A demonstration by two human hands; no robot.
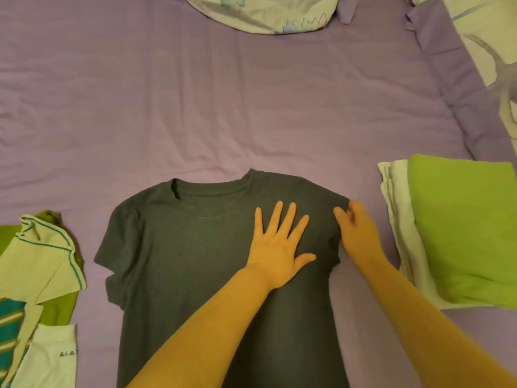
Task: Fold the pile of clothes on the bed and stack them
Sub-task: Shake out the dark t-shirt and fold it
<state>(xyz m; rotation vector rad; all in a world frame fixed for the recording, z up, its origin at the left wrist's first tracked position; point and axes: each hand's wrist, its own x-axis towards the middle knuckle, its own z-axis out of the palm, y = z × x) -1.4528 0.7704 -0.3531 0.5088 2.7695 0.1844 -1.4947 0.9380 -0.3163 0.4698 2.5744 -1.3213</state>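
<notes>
Two bare forearms reach in from the near edge of the bed, over the lower part of one dark grey T-shirt (195,261). It lies flat near the middle of the near edge, on a purple sheet (195,107), its collar pointing toward the far edge and its hem running out of view at the near edge, so its long axis runs near to far. One short sleeve is spread out toward the left edge; the other sleeve, on the right, is under the right hand.

One left hand (279,247) lies flat, palm down, on the chest of the shirt, all five fingers straight and spread, holding nothing. One right hand (356,231) is at the shirt's right shoulder, its fingers curled at the sleeve edge with the thumb against the cloth; it seems to pinch the sleeve, though the fingertips are partly hidden.

By the right edge sits one stack of folded clothes (447,233): a bright green piece on top of pale, whitish pieces, how many I cannot count. At the left edge, near corner, lies one loose pile of unfolded clothes (42,275), with a pale garment trimmed in teal stripes, something green beneath it and a white piece with letters nearest the corner. Two patterned pillows show, one (265,12) at the far edge and one (489,51) at the far right corner.
</notes>
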